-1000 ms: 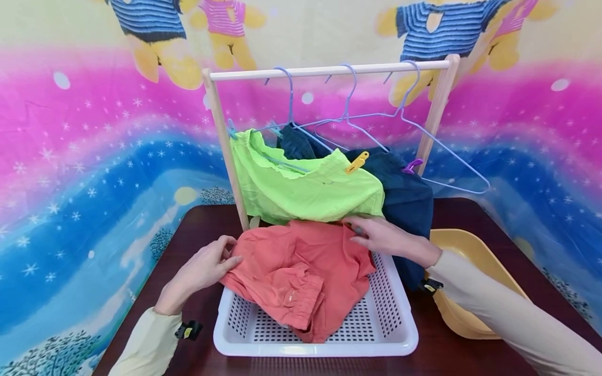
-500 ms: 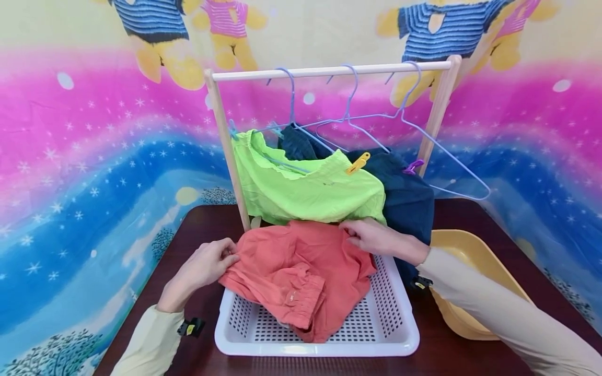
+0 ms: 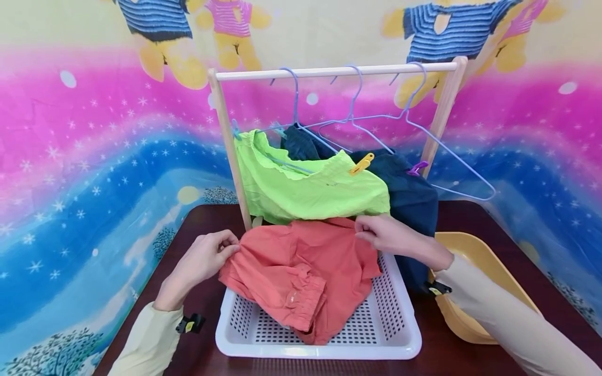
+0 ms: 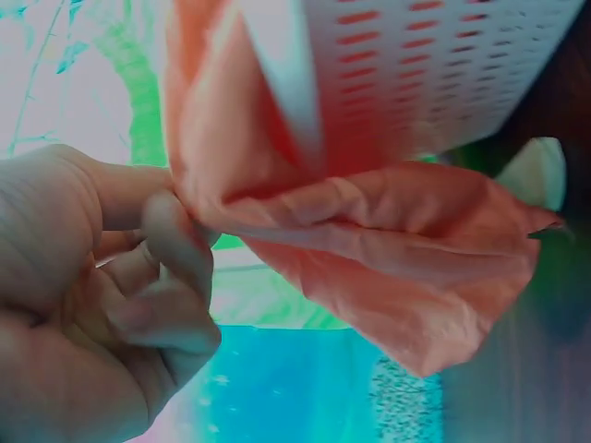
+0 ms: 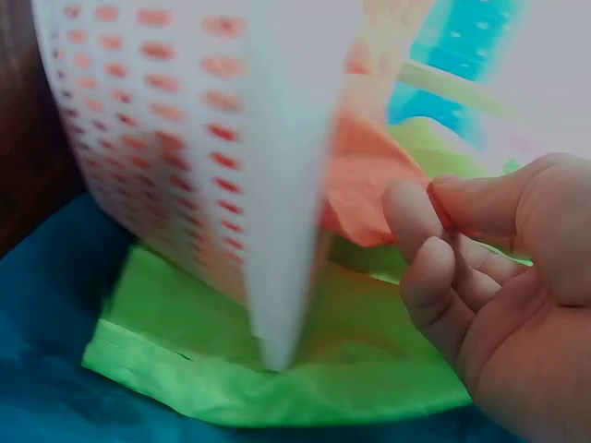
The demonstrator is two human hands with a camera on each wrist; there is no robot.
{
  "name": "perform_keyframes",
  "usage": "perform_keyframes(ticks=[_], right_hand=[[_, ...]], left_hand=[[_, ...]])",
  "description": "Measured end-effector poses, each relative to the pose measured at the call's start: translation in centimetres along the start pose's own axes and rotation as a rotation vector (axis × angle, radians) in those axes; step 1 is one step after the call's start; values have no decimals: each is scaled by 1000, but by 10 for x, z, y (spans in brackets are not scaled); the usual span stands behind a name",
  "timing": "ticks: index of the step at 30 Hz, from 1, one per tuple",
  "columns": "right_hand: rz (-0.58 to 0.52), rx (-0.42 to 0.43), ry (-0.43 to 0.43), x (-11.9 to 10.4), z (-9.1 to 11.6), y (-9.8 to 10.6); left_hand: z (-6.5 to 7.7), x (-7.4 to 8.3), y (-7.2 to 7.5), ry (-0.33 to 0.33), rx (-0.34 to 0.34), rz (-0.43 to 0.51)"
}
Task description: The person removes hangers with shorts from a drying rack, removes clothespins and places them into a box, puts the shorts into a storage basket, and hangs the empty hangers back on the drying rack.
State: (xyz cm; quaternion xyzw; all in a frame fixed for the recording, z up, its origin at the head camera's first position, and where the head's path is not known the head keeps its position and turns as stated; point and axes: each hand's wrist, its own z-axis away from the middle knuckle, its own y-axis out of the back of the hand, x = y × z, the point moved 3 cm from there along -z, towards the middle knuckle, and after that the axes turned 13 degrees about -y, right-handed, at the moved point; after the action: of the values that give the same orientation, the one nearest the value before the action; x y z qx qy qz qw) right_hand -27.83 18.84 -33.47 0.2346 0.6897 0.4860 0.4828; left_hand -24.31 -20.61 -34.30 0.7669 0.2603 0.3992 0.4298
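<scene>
Coral-red shorts [image 3: 282,261] with a gathered elastic waistband lie bunched over a white perforated basket [image 3: 320,351]. At their left edge my left hand [image 3: 202,261] pinches the cloth between thumb and forefinger; the left wrist view shows the fold of the shorts [image 4: 369,231] hanging from those fingertips. My right hand [image 3: 392,237] pinches the upper right corner of the same shorts, and in the right wrist view a tip of red cloth [image 5: 369,180] runs into its thumb and finger. Lime-green shorts [image 3: 310,193] hang right behind, near the right hand.
A wooden rack [image 3: 338,72] carries several blue hangers [image 3: 352,104]. A yellow clothespin [image 3: 362,164] and a purple clothespin [image 3: 417,168] grip the hung clothes. Dark navy clothing [image 3: 414,209] hangs behind. A yellow tub [image 3: 463,243] stands under the right forearm on the dark table [image 3: 207,219].
My right hand has moved slightly to the right, drawing the upper right corner of the red shorts with it. The left hand stays at the left edge, almost unmoved.
</scene>
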Motion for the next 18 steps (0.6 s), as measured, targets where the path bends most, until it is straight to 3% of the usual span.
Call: perform_keyframes(ticks=[6,12,18], right_hand=[[-70,23,-20,-8,24,19],[-64,153,21,-22,46,38],[-75,233,65,-37,67,53]], left_hand=[[-2,17,11,-49,41,32],[-4,37,19,-189,76,38],[-4,63,28,-352,121,35]])
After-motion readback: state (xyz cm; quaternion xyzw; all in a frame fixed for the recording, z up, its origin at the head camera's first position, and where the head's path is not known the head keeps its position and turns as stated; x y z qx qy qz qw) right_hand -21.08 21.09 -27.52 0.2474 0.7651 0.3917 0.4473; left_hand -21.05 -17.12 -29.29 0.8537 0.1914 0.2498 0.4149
